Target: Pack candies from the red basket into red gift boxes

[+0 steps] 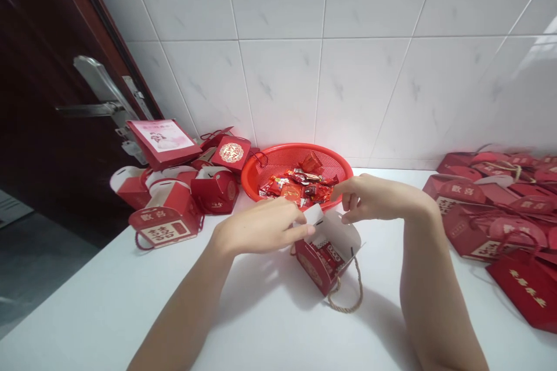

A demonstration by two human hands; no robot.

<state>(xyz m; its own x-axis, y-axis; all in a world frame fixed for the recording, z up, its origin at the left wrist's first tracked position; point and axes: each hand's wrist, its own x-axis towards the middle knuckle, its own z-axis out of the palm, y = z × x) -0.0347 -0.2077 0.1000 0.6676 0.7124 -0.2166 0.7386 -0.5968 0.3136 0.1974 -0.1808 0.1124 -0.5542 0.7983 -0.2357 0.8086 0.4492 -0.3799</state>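
Left hand and right hand, fingers parted, flank the open box (nearby carton reads "囍").

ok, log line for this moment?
left hand: at open box; right hand: near open box and basket, contact unclear; basket: wrapped packets; rest: red boxes both sides

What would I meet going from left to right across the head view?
Door handle, left group of red boxes, red basket of wrapped sweets, right hand, right pile of red boxes.
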